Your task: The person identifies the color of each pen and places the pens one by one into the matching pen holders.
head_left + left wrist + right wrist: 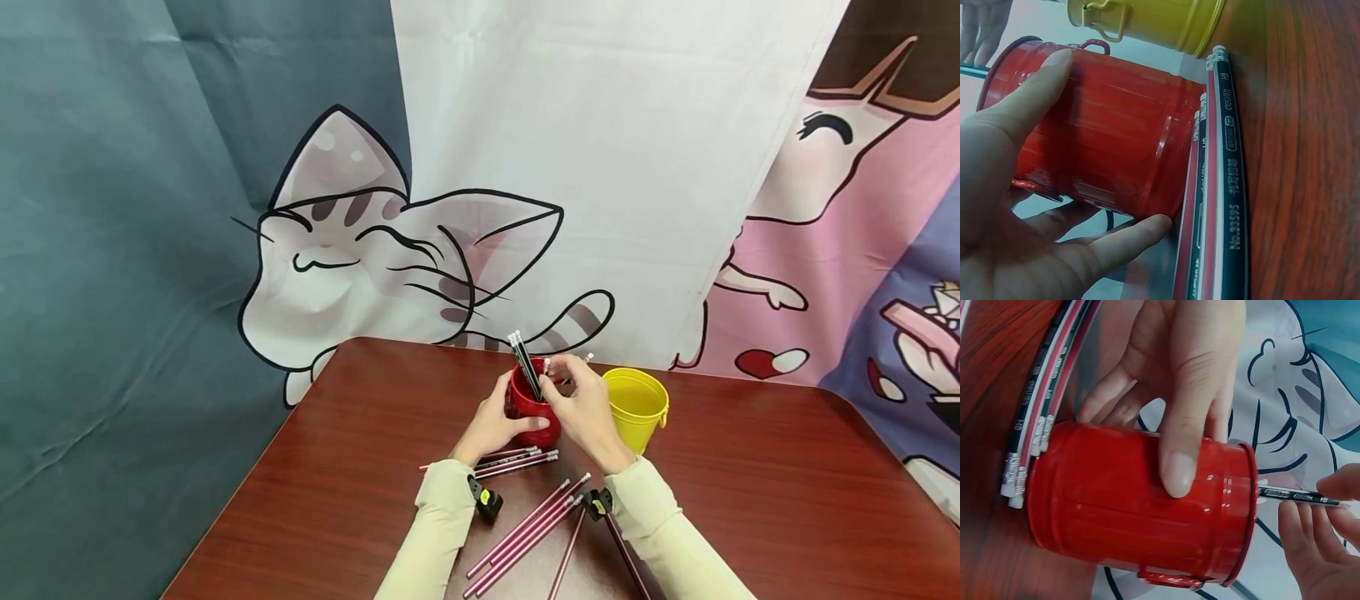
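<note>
My left hand (489, 427) grips a small red metal bucket (543, 437), thumb on one side and fingers round the other. Several black pencils (525, 363) with white erasers up lean out of its mouth. Above the rim, the thumb and fingers of my right hand (588, 410) pinch a black pencil (1300, 495); its lower part is hidden by the bucket in the right wrist view. Beside the bucket's base lie several pink and black pencils (1232, 175), close under my left hand.
A yellow bucket (636, 417) stands right of my right hand. Nearer the front lie several pink pencils (525, 533), with a lone pencil (567, 552) and a darker one (627, 557) by the right sleeve. Behind the brown table (765, 492) hangs a cartoon cloth (622, 167).
</note>
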Demonstrator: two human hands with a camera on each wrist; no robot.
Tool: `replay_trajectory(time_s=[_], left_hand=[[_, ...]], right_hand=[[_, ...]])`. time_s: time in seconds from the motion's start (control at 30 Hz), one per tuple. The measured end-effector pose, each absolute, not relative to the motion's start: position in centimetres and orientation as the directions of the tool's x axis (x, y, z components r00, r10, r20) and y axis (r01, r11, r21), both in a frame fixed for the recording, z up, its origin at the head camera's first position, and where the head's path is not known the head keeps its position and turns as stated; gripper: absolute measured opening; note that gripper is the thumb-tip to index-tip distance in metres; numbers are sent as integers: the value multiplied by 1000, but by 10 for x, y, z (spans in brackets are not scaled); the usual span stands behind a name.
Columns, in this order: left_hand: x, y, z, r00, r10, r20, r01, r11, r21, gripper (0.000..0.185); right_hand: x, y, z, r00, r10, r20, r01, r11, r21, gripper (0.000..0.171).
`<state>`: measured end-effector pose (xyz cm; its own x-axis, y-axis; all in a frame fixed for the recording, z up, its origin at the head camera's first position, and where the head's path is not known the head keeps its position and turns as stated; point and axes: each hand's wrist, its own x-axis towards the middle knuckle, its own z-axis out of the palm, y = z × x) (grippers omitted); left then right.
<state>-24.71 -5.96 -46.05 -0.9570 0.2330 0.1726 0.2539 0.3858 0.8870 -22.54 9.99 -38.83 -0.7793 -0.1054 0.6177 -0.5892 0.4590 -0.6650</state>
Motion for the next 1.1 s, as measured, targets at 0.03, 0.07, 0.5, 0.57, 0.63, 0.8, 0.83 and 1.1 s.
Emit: replay_trajectory(time_s=[0.03,0.07,0.5,0.57,0.63,0.8,0.83,1.1], left_hand=[[-247,-60,-460,-957,232,174,255,386,886,89],[-247,-61,-460,-957,230,175,255,389,885,89],[-247,-63,-463,-954,237,184,265,381,886,88],[-247,-63,-463,-954,239,182,264,381,886,88],[-248,-63,-463,-953,239,184,266,380,886,88],[-248,-64,-463,-951,238,197,278,381,882,87],[-248,-64,-463,-950,237,201,281,378,882,86],[-234,-63,-444,-943,259,210,288,315,904,82]], right_hand=[[-225,100,-390,-786,-114,608,-585,456,-671,15],[-225,100,-391,-793,-124,596,-579,455,-677,15],[-222,103,-403,-804,-195,562,-581,461,-671,24],[-220,103,-403,-804,-187,565,-578,470,-667,25],[-218,104,-404,-806,-176,566,-573,476,-668,25],[-209,109,-407,-794,-150,589,-578,487,-655,26],[-207,111,-407,-791,-151,593,-581,489,-651,25],[-196,132,-424,-806,-312,503,-585,554,-593,18]])
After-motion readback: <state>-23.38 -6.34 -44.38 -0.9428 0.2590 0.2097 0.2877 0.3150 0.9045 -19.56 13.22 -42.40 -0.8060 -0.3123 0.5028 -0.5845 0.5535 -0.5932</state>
